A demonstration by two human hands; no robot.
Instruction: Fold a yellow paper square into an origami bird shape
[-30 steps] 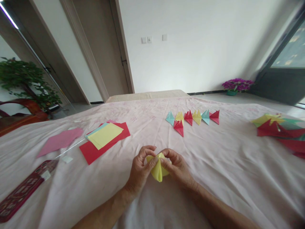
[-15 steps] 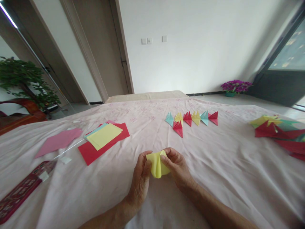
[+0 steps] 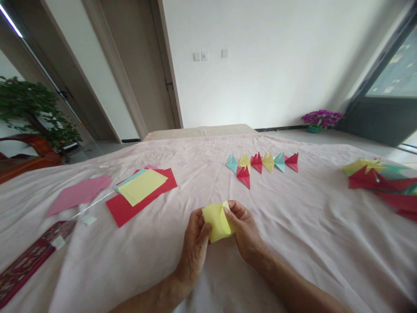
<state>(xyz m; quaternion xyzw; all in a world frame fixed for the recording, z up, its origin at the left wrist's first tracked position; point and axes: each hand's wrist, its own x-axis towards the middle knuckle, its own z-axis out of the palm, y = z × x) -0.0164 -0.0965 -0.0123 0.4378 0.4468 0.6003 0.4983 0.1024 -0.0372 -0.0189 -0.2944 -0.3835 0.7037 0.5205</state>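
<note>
Between my two hands is a yellow sheet of paper [image 3: 216, 221], partly folded, with a curved flap on its right side. My left hand [image 3: 195, 239] pinches its left edge, thumb on the near face and fingers behind. My right hand [image 3: 245, 228] grips the right edge, its thumb pressed against the flap near the top. Beyond the hands stand several small folded paper pieces in a row, among them a red one [image 3: 243, 176] nearest me and a light blue one [image 3: 231, 163] at the left end.
A pink cloth [image 3: 293, 243] covers the table. Left lie red paper [image 3: 125, 211] under yellow sheets [image 3: 143, 186], pink paper [image 3: 78, 195] and a phone in a red case [image 3: 28, 265]. Larger folded red paper pieces [image 3: 368, 177] sit at the right edge.
The yellow paper has been spread flatter; the upright fold in its middle has opened into a curved flap at the right. Both hands stay nearly in place.
</note>
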